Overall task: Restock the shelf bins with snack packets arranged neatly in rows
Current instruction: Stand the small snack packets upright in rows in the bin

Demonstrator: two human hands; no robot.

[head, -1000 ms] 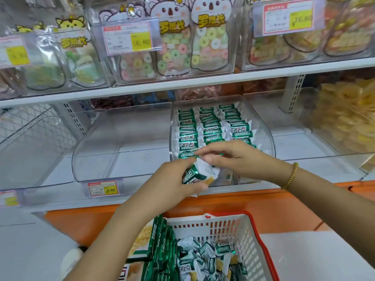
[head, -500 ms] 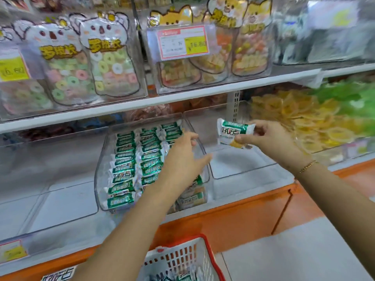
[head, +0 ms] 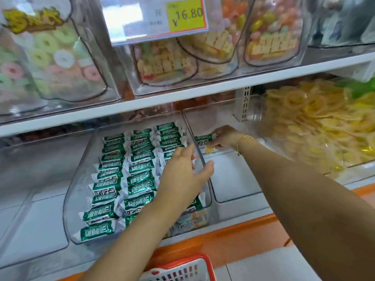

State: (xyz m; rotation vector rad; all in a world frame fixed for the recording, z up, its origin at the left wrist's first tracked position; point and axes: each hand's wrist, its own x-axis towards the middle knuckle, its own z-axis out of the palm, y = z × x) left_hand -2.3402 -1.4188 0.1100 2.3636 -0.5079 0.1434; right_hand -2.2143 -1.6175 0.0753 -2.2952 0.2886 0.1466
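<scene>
Head view: the right hand (head: 223, 138) pinches a green packet (head: 203, 138) at the back of the clear right bin (head: 233, 179), beside yellow ring snacks (head: 314, 128). Fingers loosely spread and holding nothing, the left hand (head: 182, 175) straddles the packet-filled bin (head: 69, 199) wall, hiding some rows above a basket (head: 182, 268).

Packet rows (head: 129, 171) in bin (head: 70, 191); basket (head: 182, 269) below.

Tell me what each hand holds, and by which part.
Right hand pinches a green packet by its right end. Left hand holds no packet; it rests over the filled bin's right wall.
</scene>
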